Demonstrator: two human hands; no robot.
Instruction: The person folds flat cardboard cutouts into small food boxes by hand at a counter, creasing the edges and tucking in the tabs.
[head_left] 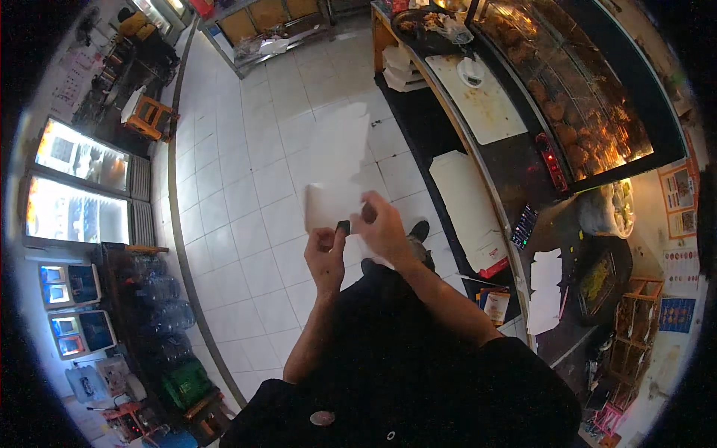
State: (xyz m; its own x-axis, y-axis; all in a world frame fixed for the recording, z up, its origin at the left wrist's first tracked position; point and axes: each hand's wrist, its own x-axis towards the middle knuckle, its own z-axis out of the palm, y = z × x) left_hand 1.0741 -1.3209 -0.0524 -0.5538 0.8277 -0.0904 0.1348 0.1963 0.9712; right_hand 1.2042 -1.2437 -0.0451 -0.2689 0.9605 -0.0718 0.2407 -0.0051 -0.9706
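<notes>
A: So both hands are on that white paper bag [336, 175]?

B: Yep. Left hand [326, 254] pinches its bottom edge with a small dark thing [343, 226]; right hand [382, 228] is closed on the bag too, left of the counter [478, 172].

Both hands are holding a white paper bag [332, 194] above the tiled floor [254, 149]. The left hand [326, 257] is pinching its lower edge. The right hand [385, 228] is gripping beside it.

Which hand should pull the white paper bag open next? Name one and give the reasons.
Probably the right hand: it lies over the white paper bag at its lower edge, fingers free to peel a layer. The left hand already pinches the bottom edge in a steady grip.
</notes>
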